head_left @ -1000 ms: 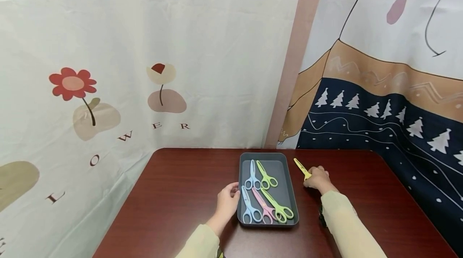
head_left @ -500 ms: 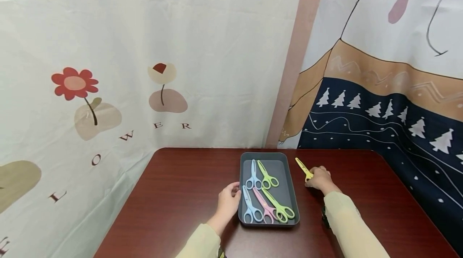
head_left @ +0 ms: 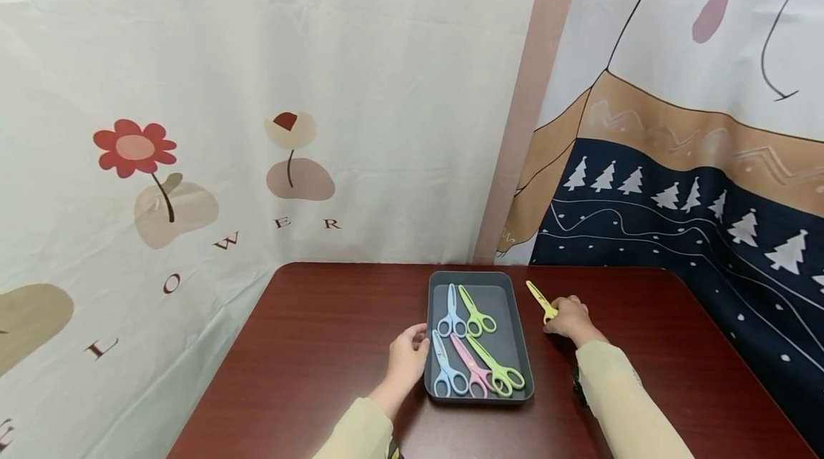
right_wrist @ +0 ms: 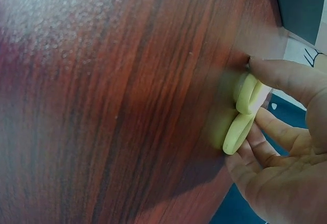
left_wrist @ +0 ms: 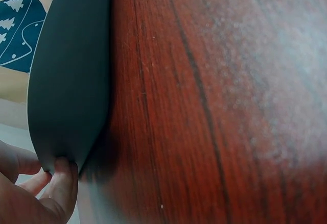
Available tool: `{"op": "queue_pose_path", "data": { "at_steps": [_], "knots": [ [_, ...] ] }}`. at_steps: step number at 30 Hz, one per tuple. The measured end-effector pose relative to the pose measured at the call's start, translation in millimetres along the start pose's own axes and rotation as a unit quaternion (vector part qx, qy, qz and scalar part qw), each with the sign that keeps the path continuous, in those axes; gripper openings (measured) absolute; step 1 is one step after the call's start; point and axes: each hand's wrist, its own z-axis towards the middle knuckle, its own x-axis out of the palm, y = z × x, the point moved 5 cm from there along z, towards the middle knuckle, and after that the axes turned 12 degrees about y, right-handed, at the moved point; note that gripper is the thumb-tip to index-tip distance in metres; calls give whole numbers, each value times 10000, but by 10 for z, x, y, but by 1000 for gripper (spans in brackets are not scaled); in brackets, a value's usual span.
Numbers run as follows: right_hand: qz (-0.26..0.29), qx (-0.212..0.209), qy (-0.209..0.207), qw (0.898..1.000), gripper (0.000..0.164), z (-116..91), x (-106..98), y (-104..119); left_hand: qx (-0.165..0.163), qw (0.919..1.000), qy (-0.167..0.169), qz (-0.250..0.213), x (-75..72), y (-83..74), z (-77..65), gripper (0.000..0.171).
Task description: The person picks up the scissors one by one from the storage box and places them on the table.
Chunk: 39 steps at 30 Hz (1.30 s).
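Observation:
In the head view, yellow scissors lie on the table right of the tray, blades pointing away and to the left. My right hand grips them at the handle end; the right wrist view shows the thumb and fingers on either side of the yellow finger loops. My left hand touches the left wall of a dark grey tray, fingertips against its outer side. Inside the tray lie two blue scissors, two green scissors and one pair of pink scissors.
The reddish-brown wooden table ends at a far edge just beyond the tray. Behind it hangs a pale curtain with printed flowers, and a dark blue patterned cloth hangs on the right.
The whole head view has shifted very slightly. Both hands, the tray and the yellow scissors keep the same arrangement.

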Motion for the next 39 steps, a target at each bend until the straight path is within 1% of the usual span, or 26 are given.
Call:
{"op": "queue_pose_path", "data": {
  "at_steps": [6, 10, 13, 16, 20, 29, 34, 39],
  "knots": [
    [23, 2, 25, 10000, 58, 2, -15, 10, -22, 10000, 24, 3, -6, 3, 8, 26],
    [67, -12, 66, 10000, 63, -2, -11, 11, -94, 10000, 20, -5, -4, 24, 16, 26],
    [129, 8, -51, 9999, 63, 0, -20, 15, -130, 9999, 21, -18, 3, 38, 25, 26],
    [189, 20, -299, 9994, 61, -4, -55, 66, -108, 9999, 24, -1, 8, 38, 31, 26],
    [243, -80, -573, 9980, 57, 1, -96, 198, -124, 9999, 12, 9, 9, 43, 27, 25],
    [401, -531, -885, 9938, 55, 15, -76, 510, -153, 9999, 45, 14, 15, 43, 15, 26],
    [470, -881, -831, 9915, 59, 25, -25, 709, -170, 9999, 16, 14, 16, 40, 16, 25],
    [565, -1128, -633, 9900, 68, 19, 22, 882, -186, 9998, 11, -40, 16, 39, 20, 25]
  ]
}}
